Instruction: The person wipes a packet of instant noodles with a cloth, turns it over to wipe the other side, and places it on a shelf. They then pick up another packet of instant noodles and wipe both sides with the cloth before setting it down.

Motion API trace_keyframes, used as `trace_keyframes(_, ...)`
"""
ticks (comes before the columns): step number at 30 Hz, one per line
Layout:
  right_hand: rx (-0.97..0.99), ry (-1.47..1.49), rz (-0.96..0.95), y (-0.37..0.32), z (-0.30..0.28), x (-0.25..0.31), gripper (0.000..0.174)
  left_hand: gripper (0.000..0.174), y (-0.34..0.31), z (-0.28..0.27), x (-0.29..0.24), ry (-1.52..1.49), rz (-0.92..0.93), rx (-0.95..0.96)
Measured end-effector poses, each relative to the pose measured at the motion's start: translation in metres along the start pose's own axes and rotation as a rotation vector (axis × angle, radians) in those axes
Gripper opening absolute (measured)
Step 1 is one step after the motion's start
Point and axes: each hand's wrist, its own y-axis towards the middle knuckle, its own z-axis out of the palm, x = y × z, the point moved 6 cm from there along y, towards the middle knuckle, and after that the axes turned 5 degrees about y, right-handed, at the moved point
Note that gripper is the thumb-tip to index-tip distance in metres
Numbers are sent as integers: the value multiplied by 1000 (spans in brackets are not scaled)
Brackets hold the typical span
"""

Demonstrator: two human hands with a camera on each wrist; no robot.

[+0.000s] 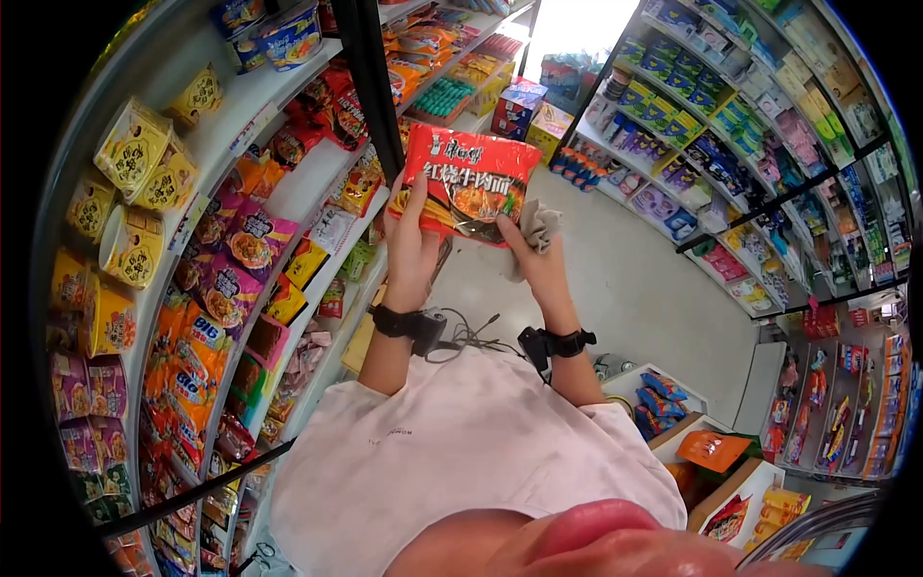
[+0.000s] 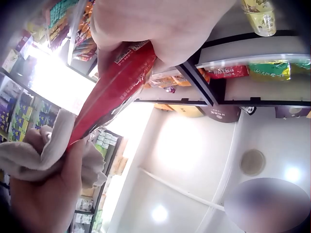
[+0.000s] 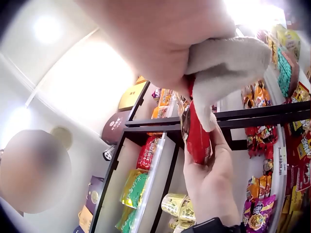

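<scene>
red noodle packet (image 1: 471, 188), held up in front of the chest with its printed face towards the head camera; 2 hands are clamped on it. the left hand (image 1: 411, 252) grips the packet's left end, thumb laid over the front. the right hand (image 1: 536, 274) pinches the packet's lower right corner, thumb on the front as well, and a pale grey cloth (image 1: 544, 229) is bunched in that same hand, just beside the packet's right edge; in both wrist views the cloth seems to touch the packet. the relation that counts: the packet's long axis runs across from hand to hand, dipping a little to the right, so the packet lies to the right of the left hand's grip and up and to the left of the right hand's. the right hand is the nearer of the 2 to the cloth. on the body side of the packet come 2 black wrist straps (image 1: 394, 322), then a pale shirt (image 1: 461, 433). left of the packet stand shelves with purple noodle packs (image 1: 231, 288) and yellow noodle tubs (image 1: 132, 245); beyond its far edge, some boxes (image 1: 519, 106); to its right, past the pale floor (image 1: 615, 279), more stocked shelving.
</scene>
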Motion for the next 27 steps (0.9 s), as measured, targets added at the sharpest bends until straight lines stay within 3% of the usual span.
trace_keyframes(3,-20,-107,19,0,-2,-2,24,38,4,-4,-6,0,29,14)
trace_keyframes(6,-97,280,58,-4,8,1,22,38,5,-8,-8,-8,35,15)
trace_keyframes(9,-67,406,156,-5,13,-3,26,40,3,-8,-12,0,60,-22)
trace_keyframes(12,-60,346,136,-5,14,5,31,41,4,-10,-16,-16,98,-38)
trace_keyframes(17,-325,400,230,14,-41,-15,36,44,8,-17,-26,102,111,0)
trace_keyframes(18,-387,368,224,16,-47,-9,36,43,6,-16,-26,303,127,35)
trace_keyframes(20,-454,210,-52,19,-54,22,36,43,2,-10,-23,699,176,124)
trace_keyframes(21,-488,132,-208,26,-53,42,36,41,-2,1,-19,662,103,150)
trace_keyframes(24,-257,-171,-422,29,-24,47,33,42,-13,27,-5,587,-55,324)
trace_keyframes(27,108,-447,-255,23,10,47,38,39,-22,34,-6,667,-87,314)
